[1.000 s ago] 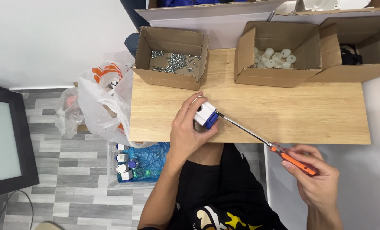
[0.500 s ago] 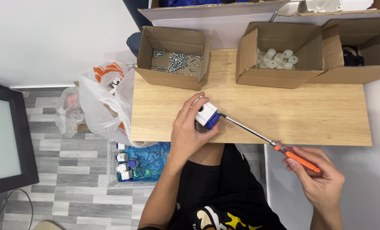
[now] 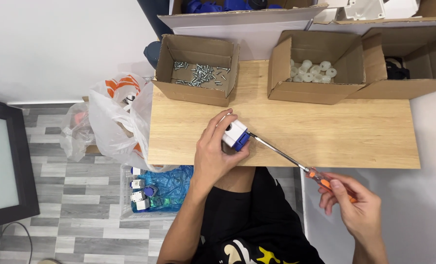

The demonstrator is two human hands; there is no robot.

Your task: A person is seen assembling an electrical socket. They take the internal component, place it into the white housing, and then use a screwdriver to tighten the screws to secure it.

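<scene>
A small white-and-blue part point(image 3: 235, 135) is clasped by the left hand point(image 3: 217, 151); a screwdriver point(image 3: 296, 164) is gripped in the right hand point(image 3: 357, 208). The long tip could be slipped off, since the handle is held far out.

Left hand point(image 3: 217, 155) grips block point(image 3: 235, 135); right hand point(image 3: 356, 209), screwdriver point(image 3: 296, 163).

Four cardboard boxes point(image 3: 197, 70), one screwdriver point(image 3: 296, 164)
</scene>
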